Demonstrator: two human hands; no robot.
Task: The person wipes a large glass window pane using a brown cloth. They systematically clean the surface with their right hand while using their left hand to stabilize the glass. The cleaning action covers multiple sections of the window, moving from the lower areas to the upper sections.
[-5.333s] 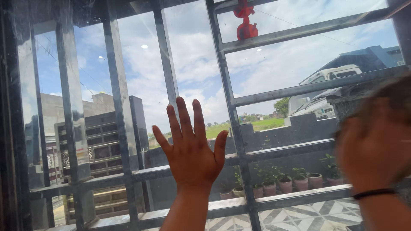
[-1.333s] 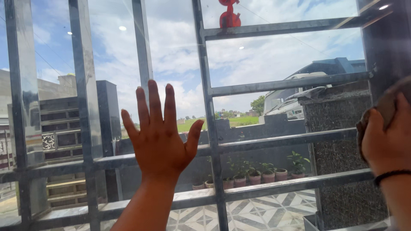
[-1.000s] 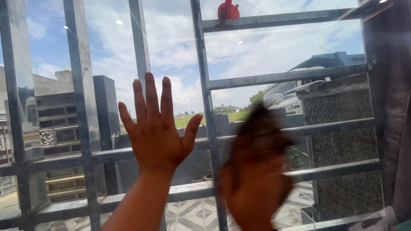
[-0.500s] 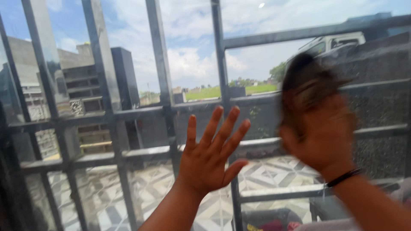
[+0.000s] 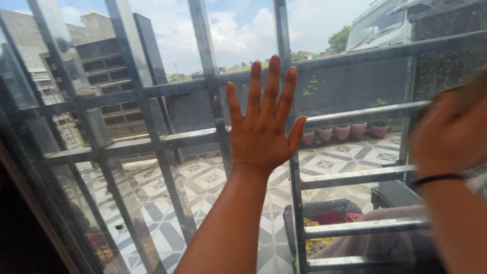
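a: where's the left hand?

b: flat against the window pane, palm forward, fingers spread wide and pointing up, holding nothing. it sits near the middle of the glass, over a vertical bar of the metal grille behind the pane.

a: and the right hand?

b: at the right edge, blurred. a black band circles its wrist. something pale shows at its upper side, but i can't tell whether the fingers are closed around it or whether it touches the glass.

a: what's beyond the pane?

b: a patterned tile terrace, a row of small potted plants along a dark wall, a tall building at left.
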